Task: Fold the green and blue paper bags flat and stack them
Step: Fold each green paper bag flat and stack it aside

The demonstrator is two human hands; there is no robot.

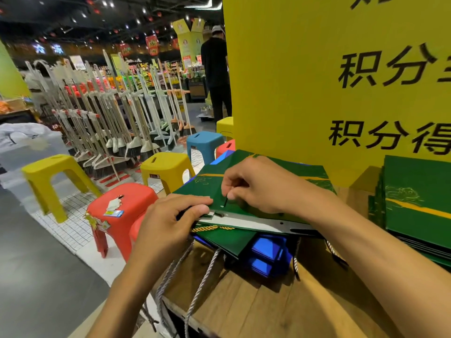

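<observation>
Cord (225, 202) pinched by my right hand (258, 189), likely to tuck it flat; left hand (168, 223) grips the green bag (210, 184) by its rim, steadying it at the tabletop's (268, 311) left edge.

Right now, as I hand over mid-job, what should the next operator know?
Left grip holds the top green bag by its rim corner.
Right grip pinches the dark handle cord at its hole.
That bag lies flat on a mixed pile with blue bags on the wooden table; a second green stack sits at right.
Done: those look flattened.
Left: probably tuck the cord, square the pile.
</observation>
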